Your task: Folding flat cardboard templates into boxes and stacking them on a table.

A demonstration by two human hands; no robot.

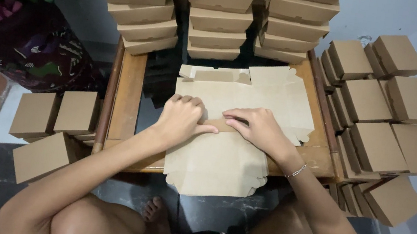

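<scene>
A flat, unfolded brown cardboard box blank (224, 156) lies on a small wooden table (127, 98), its near edge hanging over the table's front. My left hand (181, 119) presses down on the middle of the blank, fingers curled and thumb pointing right along a raised crease. My right hand (255, 128) lies flat beside it, fingertips on the same folded strip, a thin bracelet on that wrist. The two hands nearly touch at the crease.
Tall stacks of folded brown boxes (218, 22) stand at the table's far edge. More finished boxes sit on the floor at the left (56, 113) and in rows at the right (385, 119). My bare knees and a foot (157, 217) are below the table.
</scene>
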